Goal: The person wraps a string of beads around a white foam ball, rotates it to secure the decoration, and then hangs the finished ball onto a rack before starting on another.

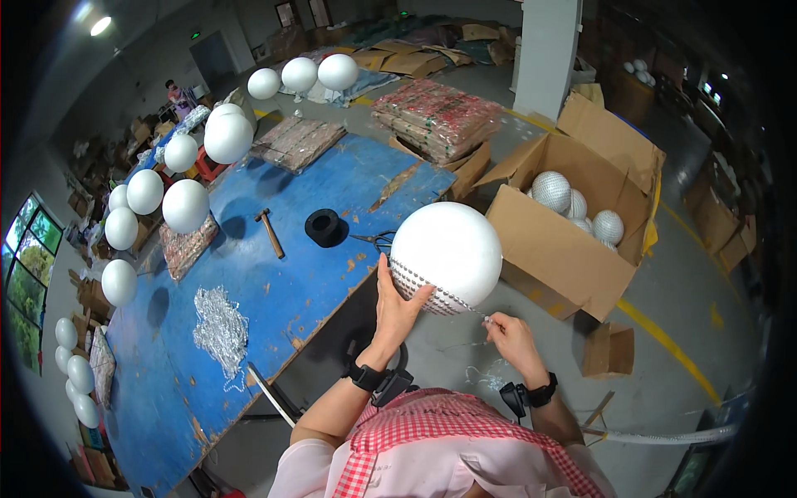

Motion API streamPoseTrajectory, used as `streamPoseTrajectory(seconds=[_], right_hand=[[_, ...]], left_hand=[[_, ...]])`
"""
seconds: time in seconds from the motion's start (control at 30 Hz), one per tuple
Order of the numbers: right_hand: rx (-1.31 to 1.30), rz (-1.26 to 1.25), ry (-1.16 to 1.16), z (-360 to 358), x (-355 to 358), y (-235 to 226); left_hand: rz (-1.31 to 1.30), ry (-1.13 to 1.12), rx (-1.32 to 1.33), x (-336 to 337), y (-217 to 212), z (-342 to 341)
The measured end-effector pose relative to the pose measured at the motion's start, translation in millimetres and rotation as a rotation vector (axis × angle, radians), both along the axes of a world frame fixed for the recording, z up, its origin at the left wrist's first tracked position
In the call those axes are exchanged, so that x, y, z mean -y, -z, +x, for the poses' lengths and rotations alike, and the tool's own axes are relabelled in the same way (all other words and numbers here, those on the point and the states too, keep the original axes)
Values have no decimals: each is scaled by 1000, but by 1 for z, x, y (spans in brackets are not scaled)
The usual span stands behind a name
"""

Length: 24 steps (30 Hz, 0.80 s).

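White balls (184,206) stand on stalks along the left edge of the blue worktop (332,274), all bare of trim as far as can be seen. A heap of silver bead chain (221,328) lies on the worktop near its front edge. Further right lie a hammer (269,232), a black tape roll (325,227) and scissors (378,241).

Left hand (397,309): palm pressed against the lower left of the large white ball (448,256), fingers (419,295) spread flat over the beaded rows. The ball is held in the air just off the worktop's right edge, above the floor.

Bead strand (432,290): a few rows are wound around the bottom of the ball; most of its surface is plain white. Judged from this, covering is at an early stage, with nearly the whole ball left.

Right hand (508,336): below and right of the ball, fingers pinched shut on the strand's free end, which runs taut to the ball.

Cardboard box (573,241): open on the floor at right, holding several fully beaded silver balls (551,191).
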State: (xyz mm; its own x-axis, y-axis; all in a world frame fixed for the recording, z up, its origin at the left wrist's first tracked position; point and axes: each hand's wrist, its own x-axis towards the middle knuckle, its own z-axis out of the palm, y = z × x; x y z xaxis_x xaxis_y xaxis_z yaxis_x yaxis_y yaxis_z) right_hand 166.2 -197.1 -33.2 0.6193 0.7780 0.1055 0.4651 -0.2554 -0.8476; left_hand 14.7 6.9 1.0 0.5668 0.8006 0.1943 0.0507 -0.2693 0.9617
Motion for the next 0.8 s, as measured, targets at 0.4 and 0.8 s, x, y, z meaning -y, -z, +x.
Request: streamPoseTrajectory(seconds=[0.4,0.8], right_hand=[[-499,373,-43,-21,10,-59],[-140,258,64,-13,-8,-24]], left_hand=[[41,-15,-71,3,-3,3],[-82,3,67,5,-2,8]])
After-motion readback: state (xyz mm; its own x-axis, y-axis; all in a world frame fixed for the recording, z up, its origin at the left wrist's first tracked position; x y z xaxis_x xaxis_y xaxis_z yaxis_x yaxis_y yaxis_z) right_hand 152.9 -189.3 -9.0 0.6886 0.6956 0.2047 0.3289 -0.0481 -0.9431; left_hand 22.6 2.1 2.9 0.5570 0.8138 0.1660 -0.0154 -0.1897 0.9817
